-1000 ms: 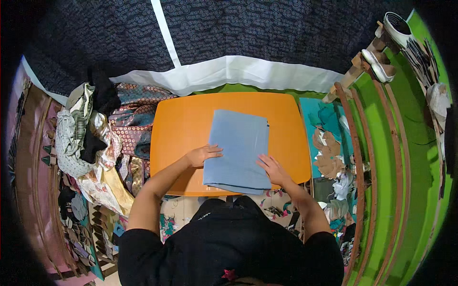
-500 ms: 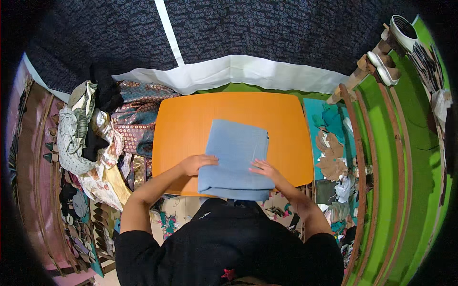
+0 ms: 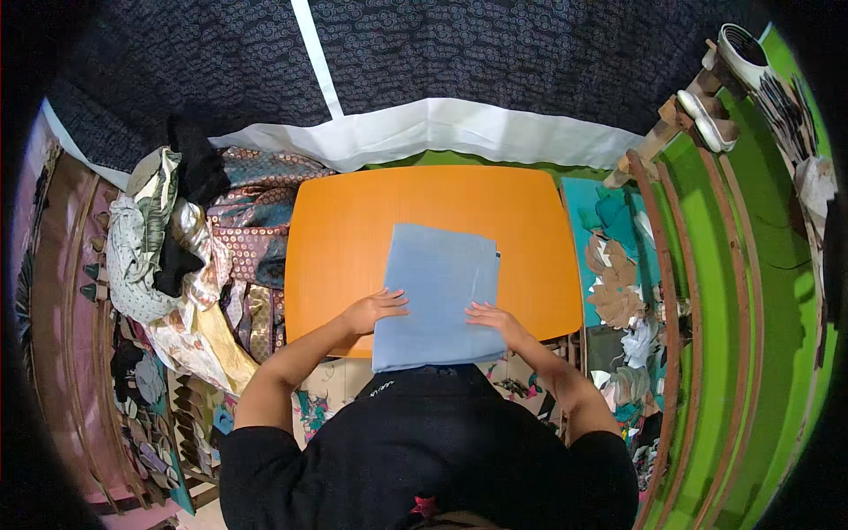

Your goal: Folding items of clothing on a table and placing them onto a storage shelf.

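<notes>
A folded light-blue cloth (image 3: 433, 274) lies on the orange table (image 3: 336, 212), its near end reaching the table's front edge by my body. My left hand (image 3: 378, 309) rests flat on the cloth's left side with the fingers stretched across it. On the right side my right hand (image 3: 491, 321) lies with its fingers spread over the surface, pointing inward. Neither hand grips the fabric. A small dark tag shows at the cloth's right edge, toward the far corner.
Heaped fabrics (image 3: 141, 256) sit left of the table. Brown cut pieces (image 3: 614, 287) lie on a teal board at the right. Wooden racks (image 3: 680, 336) stand along the green right wall, with white shoes (image 3: 707, 124) on top. Behind the table hangs a dark patterned curtain (image 3: 495, 62).
The cloth's near end has flattened, and its folded-up lower edge no longer shows. Both hands have shifted slightly and stay on the cloth.
</notes>
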The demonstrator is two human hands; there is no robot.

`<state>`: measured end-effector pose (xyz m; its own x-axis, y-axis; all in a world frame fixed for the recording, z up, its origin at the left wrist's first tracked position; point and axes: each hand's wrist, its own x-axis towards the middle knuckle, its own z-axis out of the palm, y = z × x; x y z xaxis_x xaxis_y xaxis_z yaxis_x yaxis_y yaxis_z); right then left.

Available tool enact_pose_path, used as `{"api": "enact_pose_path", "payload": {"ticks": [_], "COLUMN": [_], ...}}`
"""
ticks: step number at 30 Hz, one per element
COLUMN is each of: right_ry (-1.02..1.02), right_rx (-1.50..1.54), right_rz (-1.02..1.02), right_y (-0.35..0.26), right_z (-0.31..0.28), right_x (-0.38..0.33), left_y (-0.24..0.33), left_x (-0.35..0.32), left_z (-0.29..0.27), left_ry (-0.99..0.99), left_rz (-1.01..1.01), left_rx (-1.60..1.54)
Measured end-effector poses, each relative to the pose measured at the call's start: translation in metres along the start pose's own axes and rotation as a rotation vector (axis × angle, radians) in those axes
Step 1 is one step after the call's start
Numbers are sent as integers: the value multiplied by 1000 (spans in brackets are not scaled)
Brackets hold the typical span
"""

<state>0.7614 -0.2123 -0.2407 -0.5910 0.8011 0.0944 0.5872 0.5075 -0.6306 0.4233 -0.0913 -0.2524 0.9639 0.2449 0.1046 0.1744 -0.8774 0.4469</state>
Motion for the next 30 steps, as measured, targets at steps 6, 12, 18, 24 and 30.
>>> {"api": "enact_pose_path", "payload": {"ticks": [6,12,18,24,30], "right_ry": [587,594,646,821,672], "right_rx": [277,335,519,103,-38], "right_rz": [573,925,877,1064,1271], "right_y": [31,54,21,-3,5], "right_z": [40,26,6,-9,-9], "right_x": [9,41,60,94,99], "left_y": [-11,-24,-14,-20,-14], "left_x": [11,47,60,99,111], "left_z": [31,-4,-11,-28,-23], "left_ry": [295,422,655,785,587], "left_rz": [-547,-905,-984,-983,-1332], "left_rx": [-896,-1239,-803,-338,-347]}}
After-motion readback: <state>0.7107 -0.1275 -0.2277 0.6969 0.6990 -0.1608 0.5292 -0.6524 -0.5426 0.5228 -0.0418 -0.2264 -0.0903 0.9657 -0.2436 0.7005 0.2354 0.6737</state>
